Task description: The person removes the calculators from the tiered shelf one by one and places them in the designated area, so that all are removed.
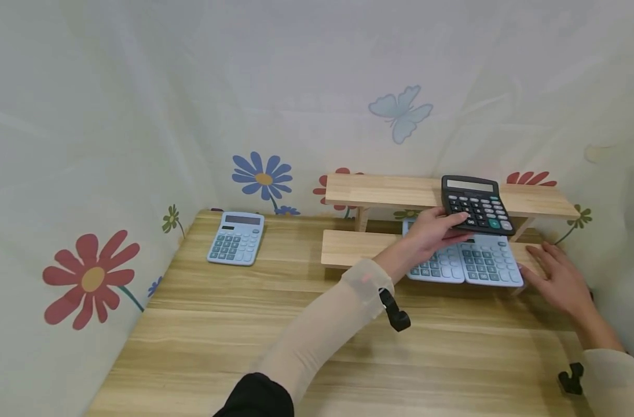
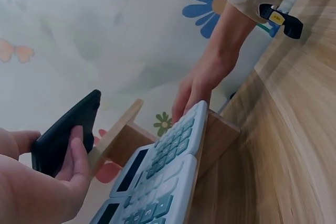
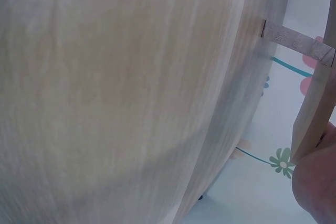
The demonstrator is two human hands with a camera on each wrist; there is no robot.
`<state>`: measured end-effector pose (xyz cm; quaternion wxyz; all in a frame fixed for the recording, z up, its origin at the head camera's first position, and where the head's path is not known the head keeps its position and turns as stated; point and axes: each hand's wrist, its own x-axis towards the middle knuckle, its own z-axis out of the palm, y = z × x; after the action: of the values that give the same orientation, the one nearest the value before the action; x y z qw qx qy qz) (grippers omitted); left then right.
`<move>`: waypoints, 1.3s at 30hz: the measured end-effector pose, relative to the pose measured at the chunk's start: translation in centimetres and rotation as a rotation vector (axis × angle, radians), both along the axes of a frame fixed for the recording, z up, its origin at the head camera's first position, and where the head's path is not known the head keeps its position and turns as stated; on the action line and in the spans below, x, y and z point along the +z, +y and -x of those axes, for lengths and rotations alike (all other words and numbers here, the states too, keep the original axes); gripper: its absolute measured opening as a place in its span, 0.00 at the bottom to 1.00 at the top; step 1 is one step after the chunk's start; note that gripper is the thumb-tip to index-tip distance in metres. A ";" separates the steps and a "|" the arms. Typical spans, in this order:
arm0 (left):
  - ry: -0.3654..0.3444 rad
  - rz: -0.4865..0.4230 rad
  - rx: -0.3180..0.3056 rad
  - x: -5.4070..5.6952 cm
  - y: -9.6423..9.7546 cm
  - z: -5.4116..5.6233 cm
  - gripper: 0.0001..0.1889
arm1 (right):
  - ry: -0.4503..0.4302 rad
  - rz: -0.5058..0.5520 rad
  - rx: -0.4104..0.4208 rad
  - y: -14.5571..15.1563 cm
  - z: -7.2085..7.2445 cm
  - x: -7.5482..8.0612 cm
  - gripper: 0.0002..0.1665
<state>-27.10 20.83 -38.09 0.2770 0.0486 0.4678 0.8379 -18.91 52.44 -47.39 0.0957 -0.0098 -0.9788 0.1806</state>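
Observation:
My left hand (image 1: 433, 234) holds a black calculator (image 1: 478, 202), its thumb over the keys and its fingers underneath. The calculator is tilted, in front of the upper board of a two-level wooden shelf (image 1: 379, 191). Two light blue calculators lie side by side on the lower board (image 1: 355, 248); the left one (image 1: 436, 269) is partly hidden by my left hand and forearm, the right one (image 1: 491, 263) is mostly visible. My right hand (image 1: 559, 281) rests on the right end of the lower board, its fingers extended and its thumb close to the right blue calculator's corner.
Another light blue calculator (image 1: 235, 238) lies at the back left of the wooden table (image 1: 191, 347). A floral curtain (image 1: 296, 87) stands behind the table. Black straps (image 1: 395, 313) hang from both wrists.

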 end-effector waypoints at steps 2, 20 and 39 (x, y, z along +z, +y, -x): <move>0.022 0.021 -0.010 0.1 -0.7 -0.1 0.10 | -0.007 0.003 -0.001 -0.1 0.0 0.0 0.45; 0.271 0.117 -0.046 2.7 -11.3 -0.8 0.26 | 0.017 -0.011 0.034 0.2 -0.1 0.3 0.43; 0.434 0.180 -0.007 0.5 -21.7 -1.0 0.32 | 0.009 -0.004 0.015 -0.1 -0.1 0.2 0.44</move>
<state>-26.12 -0.87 -37.57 0.1761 0.2044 0.5890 0.7618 -18.85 52.37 -47.20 0.0988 -0.0013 -0.9788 0.1796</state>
